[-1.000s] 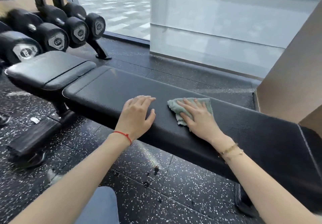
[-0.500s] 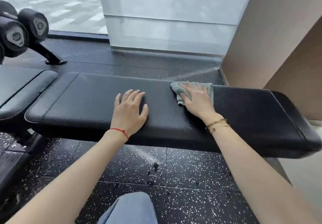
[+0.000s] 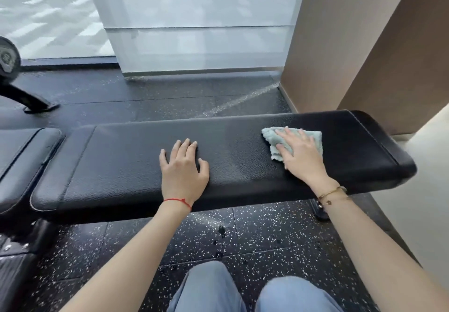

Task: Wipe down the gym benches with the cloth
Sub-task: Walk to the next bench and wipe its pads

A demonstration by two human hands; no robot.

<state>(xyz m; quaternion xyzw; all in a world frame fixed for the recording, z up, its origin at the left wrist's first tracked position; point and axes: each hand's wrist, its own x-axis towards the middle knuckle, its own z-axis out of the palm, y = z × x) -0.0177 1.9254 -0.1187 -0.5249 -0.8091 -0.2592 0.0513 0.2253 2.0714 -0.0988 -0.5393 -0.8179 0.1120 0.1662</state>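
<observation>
On bench pad point(image 3: 243, 146), right end: right hand point(image 3: 301, 156) flat-fingered presses cloth point(image 3: 313, 139); left hand point(image 3: 182, 168) flat, bracing; advise overlapping strokes to the rim.

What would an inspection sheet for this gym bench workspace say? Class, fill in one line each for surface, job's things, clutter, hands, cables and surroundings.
Surface: long black padded vinyl bench, flat, with a faintly sheened band near its middle.
Job's things: pale green terry cloth, crumpled, lying on the bench's right part.
Clutter: nothing seen on the bench; dark spots on the black speckled rubber floor below.
Hands: left hand flat on the bench middle, fingers straight; right hand pressing flat on the cloth.
Cables: nothing seen.
Surroundings: second black padded seat at left, frosted glass panel behind, tan wall at right.
</observation>
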